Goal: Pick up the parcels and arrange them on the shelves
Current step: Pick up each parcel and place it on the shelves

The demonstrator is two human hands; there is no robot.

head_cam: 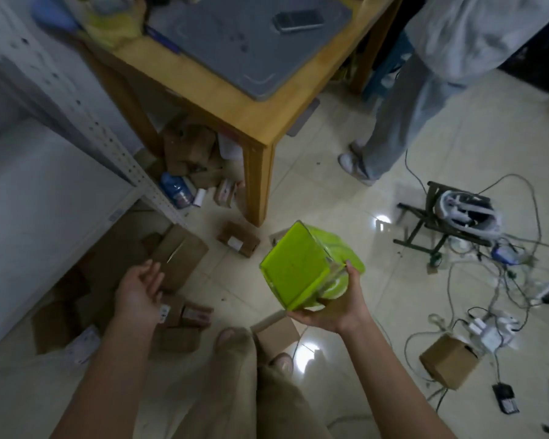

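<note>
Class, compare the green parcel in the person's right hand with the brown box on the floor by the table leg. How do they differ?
The green parcel is bright and glossy; the brown box is dull cardboard. The green parcel is held tilted above the floor in the right hand; the brown box lies on it. The brown box bears a white label; the green parcel shows none. Both are box-shaped.

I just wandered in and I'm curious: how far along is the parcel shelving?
Little looks done: no parcel shows on the shelf in view. In hand: the right hand holds a green parcel above the floor; the left hand is open above the brown boxes. Left: those boxes by the shelf, more under the table, and one box near the cables.
</note>
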